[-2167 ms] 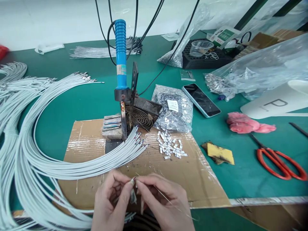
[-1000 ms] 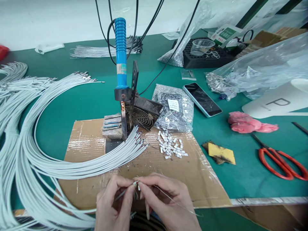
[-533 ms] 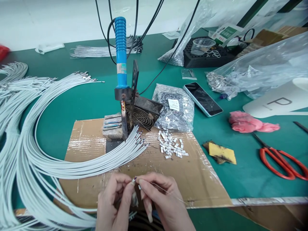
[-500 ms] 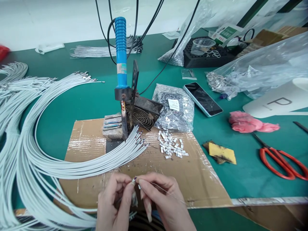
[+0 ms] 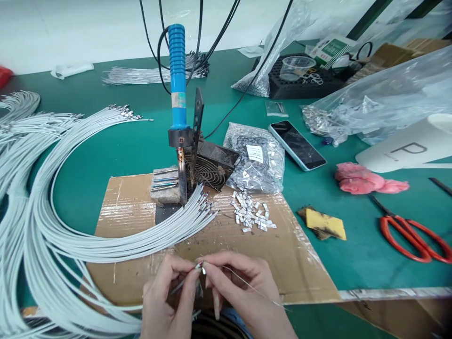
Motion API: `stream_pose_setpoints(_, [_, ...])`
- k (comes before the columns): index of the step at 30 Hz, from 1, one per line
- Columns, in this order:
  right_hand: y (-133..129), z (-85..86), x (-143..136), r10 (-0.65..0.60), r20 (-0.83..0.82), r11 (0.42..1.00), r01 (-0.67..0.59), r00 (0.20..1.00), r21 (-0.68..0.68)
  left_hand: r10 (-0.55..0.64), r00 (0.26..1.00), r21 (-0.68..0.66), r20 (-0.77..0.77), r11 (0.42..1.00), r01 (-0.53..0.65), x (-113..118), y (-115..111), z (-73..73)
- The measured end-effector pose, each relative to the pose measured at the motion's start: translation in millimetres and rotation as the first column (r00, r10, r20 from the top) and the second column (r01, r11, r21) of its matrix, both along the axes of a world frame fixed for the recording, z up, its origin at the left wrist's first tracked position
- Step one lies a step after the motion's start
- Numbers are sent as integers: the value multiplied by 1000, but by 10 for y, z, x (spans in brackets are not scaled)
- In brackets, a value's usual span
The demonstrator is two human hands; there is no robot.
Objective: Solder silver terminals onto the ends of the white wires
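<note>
My left hand (image 5: 171, 299) pinches the end of a white cable between thumb and forefinger, low in the centre of the head view. Touching it, my right hand (image 5: 243, 292) is closed on a thin wire (image 5: 252, 286) that trails off to the lower right. A tiny silvery piece shows between the fingertips; its details are too small to tell. Beyond the hands, a bundle of white cables (image 5: 141, 247) curves over the cardboard (image 5: 300, 263). Small white metal pieces (image 5: 251, 212) lie loose to the right of the cable ends.
A blue-handled soldering iron (image 5: 177, 70) stands upright in a holder beside a black fan (image 5: 212, 169). Behind the small pieces lies a plastic bag (image 5: 256, 160). A phone (image 5: 298, 146), yellow sponge (image 5: 325, 224), pink cloth (image 5: 369, 179) and red-handled scissors (image 5: 411, 235) are on the right.
Both hands have shifted slightly at the fingertips, and my right hand is a little farther right. More of the thin wire now shows across my right hand.
</note>
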State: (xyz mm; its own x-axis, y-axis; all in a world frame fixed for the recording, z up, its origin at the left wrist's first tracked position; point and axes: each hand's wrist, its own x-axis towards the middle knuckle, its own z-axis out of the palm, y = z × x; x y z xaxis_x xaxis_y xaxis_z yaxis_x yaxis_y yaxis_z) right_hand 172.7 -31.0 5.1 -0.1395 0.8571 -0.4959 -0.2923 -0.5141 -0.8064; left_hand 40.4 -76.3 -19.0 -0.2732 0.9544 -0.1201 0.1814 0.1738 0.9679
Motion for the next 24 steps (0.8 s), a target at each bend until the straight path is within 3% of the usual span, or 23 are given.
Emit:
stream_pose_setpoints(7, [-52,-58,-67,-46,62,998,44,997,34,59,997,72,-56,996,-55,27,-18,-27])
stream_pose_setpoints(13, [-53,0,-39,-28,218,971,-25,975,238,66,993,160,-102,986,-50,35,-4,-12])
stream_pose_setpoints(18, [11,67,4,21,181,981,-55,983,188,59,984,209,-166,978,-23,21,-32,-88])
stream_pose_setpoints(21, [-7,39,0,12,169,989,-37,985,146,49,987,180,-154,983,-21,29,-58,-121])
stream_pose_setpoints(24, [-71,-63,-47,-57,185,986,27,981,162,23,994,66,-108,998,-16,32,-56,-80])
